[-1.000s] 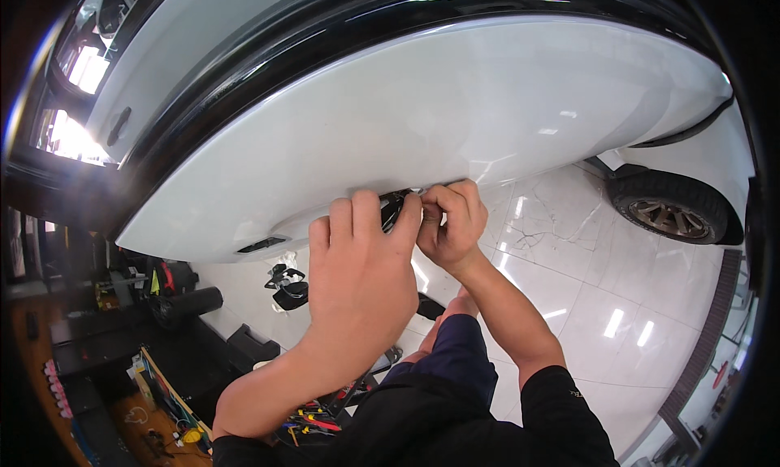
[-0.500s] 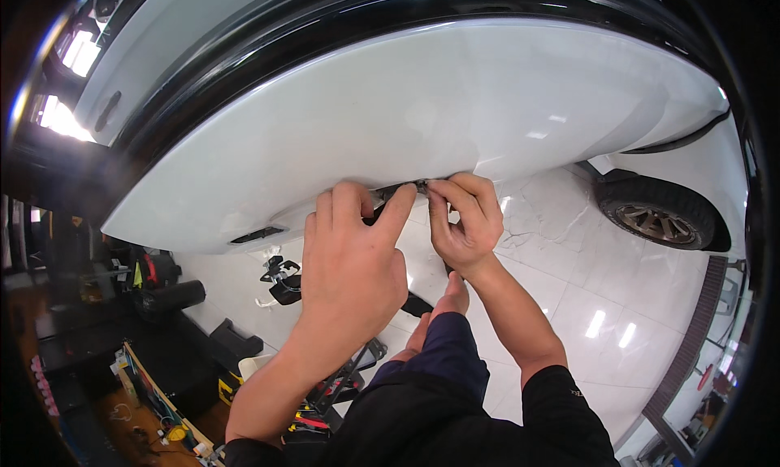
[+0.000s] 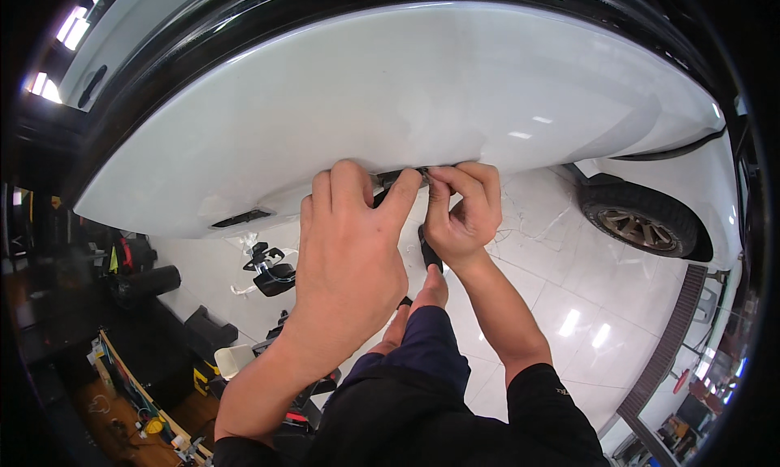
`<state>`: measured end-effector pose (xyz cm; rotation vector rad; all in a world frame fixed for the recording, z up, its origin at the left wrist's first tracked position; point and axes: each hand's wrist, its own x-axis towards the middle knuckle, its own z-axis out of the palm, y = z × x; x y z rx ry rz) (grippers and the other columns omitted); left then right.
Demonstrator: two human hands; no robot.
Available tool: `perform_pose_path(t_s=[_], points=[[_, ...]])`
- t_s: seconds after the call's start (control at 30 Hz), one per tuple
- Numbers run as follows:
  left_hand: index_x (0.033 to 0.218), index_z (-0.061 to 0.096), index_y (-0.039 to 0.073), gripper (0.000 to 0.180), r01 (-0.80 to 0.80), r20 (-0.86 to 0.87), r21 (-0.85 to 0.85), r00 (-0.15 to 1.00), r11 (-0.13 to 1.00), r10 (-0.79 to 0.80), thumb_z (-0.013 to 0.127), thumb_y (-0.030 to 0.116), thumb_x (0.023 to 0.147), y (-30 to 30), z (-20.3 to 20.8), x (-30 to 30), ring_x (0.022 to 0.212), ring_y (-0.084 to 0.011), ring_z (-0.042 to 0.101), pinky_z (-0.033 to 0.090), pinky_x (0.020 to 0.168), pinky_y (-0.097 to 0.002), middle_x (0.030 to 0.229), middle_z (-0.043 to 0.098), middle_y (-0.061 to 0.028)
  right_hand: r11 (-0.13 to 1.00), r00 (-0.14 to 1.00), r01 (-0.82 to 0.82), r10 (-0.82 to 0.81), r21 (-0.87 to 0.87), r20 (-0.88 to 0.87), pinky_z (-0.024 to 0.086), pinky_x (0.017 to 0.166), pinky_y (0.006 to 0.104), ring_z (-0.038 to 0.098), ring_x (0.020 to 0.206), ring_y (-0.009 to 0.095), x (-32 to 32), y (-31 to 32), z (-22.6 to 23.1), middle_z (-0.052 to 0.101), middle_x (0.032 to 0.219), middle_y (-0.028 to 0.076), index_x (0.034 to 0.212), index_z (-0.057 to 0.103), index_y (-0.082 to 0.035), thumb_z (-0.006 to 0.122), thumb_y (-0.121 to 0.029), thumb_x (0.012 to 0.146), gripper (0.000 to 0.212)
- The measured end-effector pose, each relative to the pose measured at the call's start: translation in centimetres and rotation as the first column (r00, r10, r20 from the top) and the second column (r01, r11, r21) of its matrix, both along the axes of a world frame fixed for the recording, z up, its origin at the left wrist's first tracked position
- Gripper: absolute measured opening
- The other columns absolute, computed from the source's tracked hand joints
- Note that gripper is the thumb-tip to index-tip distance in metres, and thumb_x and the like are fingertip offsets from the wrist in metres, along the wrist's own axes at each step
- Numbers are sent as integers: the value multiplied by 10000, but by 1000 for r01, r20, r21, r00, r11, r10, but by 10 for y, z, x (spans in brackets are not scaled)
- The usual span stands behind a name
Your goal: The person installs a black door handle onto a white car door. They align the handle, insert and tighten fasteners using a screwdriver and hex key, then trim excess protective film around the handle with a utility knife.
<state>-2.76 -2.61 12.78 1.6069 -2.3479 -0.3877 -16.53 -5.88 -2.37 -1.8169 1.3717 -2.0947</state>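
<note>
Before me curves a white car door panel (image 3: pixel 341 85), with a narrow dark opening (image 3: pixel 388 177) in it between my hands. My left hand (image 3: pixel 349 247) lies back-up at that opening, its fingers bent against the panel and its thumb reaching to the dark part there. Whatever is under those fingers is hidden. Just to the right, my right hand (image 3: pixel 463 211) pinches with thumb and index finger at the opening's right end. The piece in that pinch is too small and covered to name. Further left on the panel is another dark slot (image 3: pixel 241 219).
A black part with a bracket (image 3: pixel 272 276) lies on the pale tiled floor (image 3: pixel 561 288) at left. Beyond are a black case (image 3: pixel 210 330) and a wooden-edged bench (image 3: pixel 134 386) with small tools. At right stands a car wheel (image 3: pixel 642 223).
The view has shifted a little, so the door and floor things sit slightly further left and higher. Both hands stay at the same opening, with barely any change in the fingers.
</note>
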Motion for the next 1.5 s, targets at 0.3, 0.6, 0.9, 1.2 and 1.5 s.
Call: perform_pose_path(t_s=[0.3, 0.6, 0.9, 1.2, 1.5], points=[[1369, 632, 86, 691, -16, -7, -1, 1000, 1000, 16, 563, -125, 714, 1, -2, 1, 995, -367, 479, 430, 908, -471, 1050, 432, -179, 997, 997, 54, -56, -46, -45, 452, 522, 307, 586, 633, 185, 7, -5, -8, 634, 899, 73, 990, 754, -42, 798, 106, 813, 234], [1397, 625, 97, 717, -23, -5, 38, 1000, 999, 23, 561, -129, 720, 2, -2, 3, 1008, -365, 477, 427, 934, -474, 1056, 427, -178, 993, 996, 88, -88, -75, 8, 459, 533, 300, 596, 667, 188, 9, -6, -11, 635, 898, 77, 998, 758, -48, 803, 89, 819, 229], [1407, 605, 105, 707, -11, 11, 47, 1000, 999, 10, 582, -99, 730, 3, -2, 5, 1014, -360, 477, 406, 912, -471, 1056, 438, -174, 983, 983, 180, -179, -23, 31, 431, 506, 303, 572, 679, 202, 24, -8, -9, 615, 858, 75, 947, 696, -23, 681, 132, 838, 190], [1410, 592, 97, 674, 5, 22, 7, 1000, 1000, -5, 607, -29, 748, 5, -7, 5, 985, -355, 485, 381, 853, -459, 1038, 466, -167, 967, 968, 246, -248, -59, -31, 378, 505, 298, 506, 684, 184, 30, -11, -10, 581, 848, 67, 970, 636, -10, 632, 150, 863, 193], [1455, 573, 111, 765, -22, 28, 40, 999, 999, 21, 567, -117, 725, 7, -6, 2, 1026, -370, 471, 393, 900, -467, 1070, 449, -191, 983, 987, 162, -160, -81, 31, 403, 550, 252, 498, 725, 138, 27, -11, -19, 557, 923, 81, 1015, 667, -9, 634, 128, 917, 172]])
